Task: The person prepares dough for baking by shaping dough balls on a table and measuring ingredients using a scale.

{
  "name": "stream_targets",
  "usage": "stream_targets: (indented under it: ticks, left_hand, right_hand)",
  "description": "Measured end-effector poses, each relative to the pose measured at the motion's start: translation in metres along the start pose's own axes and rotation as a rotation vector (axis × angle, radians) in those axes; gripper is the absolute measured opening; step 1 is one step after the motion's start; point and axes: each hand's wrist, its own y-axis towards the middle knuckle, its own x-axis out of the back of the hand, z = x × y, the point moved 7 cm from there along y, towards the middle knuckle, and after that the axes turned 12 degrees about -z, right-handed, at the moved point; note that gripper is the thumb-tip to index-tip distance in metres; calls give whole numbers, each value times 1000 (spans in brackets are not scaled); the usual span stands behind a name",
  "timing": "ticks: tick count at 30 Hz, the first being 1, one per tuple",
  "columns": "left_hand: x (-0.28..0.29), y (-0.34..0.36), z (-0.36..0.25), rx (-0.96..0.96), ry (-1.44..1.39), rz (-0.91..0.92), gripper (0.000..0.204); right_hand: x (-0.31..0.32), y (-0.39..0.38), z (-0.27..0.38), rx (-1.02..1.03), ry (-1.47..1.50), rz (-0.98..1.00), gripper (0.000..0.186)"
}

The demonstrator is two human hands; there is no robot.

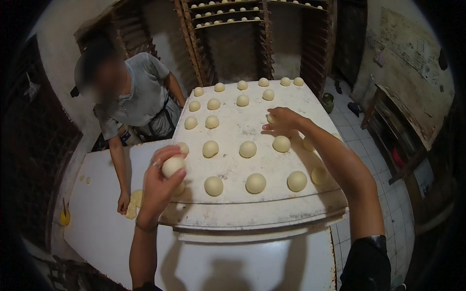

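The floured proofing board (252, 208) overhangs the white table (111, 228); leaning on its near edge could tip it, I judge. The left hand (162, 179), at nine o'clock, has fingers curled around a dough ball (173, 166): round, no long axis, no heading. The right hand (281, 121), fingers together, presses another ball (270, 118) at one o'clock; crowding risks sticking.

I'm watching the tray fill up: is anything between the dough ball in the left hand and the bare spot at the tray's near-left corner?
Nothing visible. The left hand holds the dough ball right above the tray edge there.
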Motion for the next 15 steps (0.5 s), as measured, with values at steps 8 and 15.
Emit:
stream_targets:
  ticks: [8, 15]
  left_hand:
    - [-202, 130, 81, -367, 475, 370, 40]
    - [-207, 129, 55, -381, 365, 216, 54]
  right_hand:
    - [162, -143, 78, 236, 459, -346, 49]
    - [161, -382, 145, 210, 568, -65, 53]
